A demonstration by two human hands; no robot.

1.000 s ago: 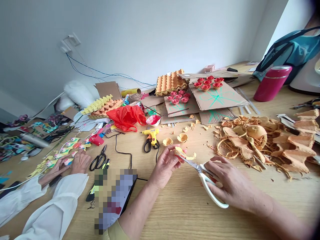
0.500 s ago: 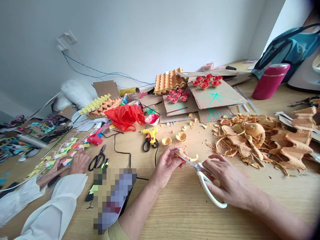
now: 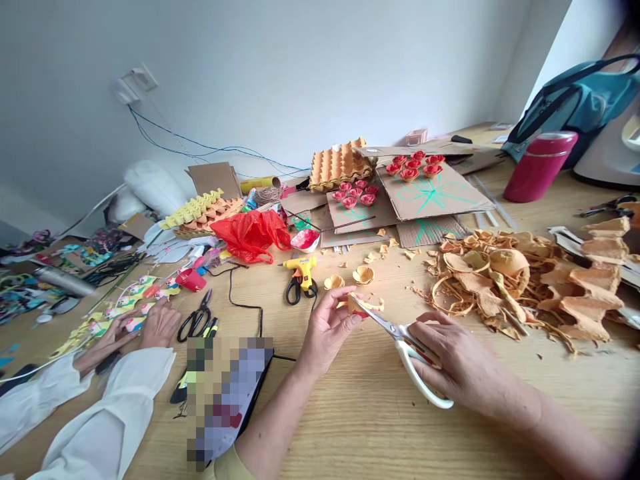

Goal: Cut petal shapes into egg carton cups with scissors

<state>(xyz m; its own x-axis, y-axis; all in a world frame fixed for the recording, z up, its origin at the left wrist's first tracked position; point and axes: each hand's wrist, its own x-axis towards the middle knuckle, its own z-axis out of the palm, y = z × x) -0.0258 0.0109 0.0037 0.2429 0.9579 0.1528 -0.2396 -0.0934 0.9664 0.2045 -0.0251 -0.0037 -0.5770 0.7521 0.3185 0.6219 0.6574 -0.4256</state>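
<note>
My left hand point(image 3: 333, 327) pinches a small piece of orange egg carton point(image 3: 367, 304) between thumb and fingers. In my right hand point(image 3: 453, 357) are white-handled scissors point(image 3: 420, 380), their blades at the carton piece with a thin trimmed edge curling beside them. Just beyond my left hand stand two small orange carton cups with petal-like rims, a left cup point(image 3: 335, 282) and a right cup point(image 3: 363, 275). A yellow glue gun point(image 3: 300, 265) lies to their left.
A heap of carton scraps point(image 3: 480, 280) spreads at the right, near a pink bottle point(image 3: 541, 167). Red carton flowers point(image 3: 414, 164) sit on cardboard point(image 3: 430, 193) at the back. Black scissors point(image 3: 196, 320) and a pixelated object point(image 3: 227, 400) lie left. A co-worker's hands point(image 3: 159, 323) work at far left.
My left hand has tilted the carton piece slightly, and the scissor blades have shifted along its edge. The strip of trimmed edge hangs differently. The view has moved a little.
</note>
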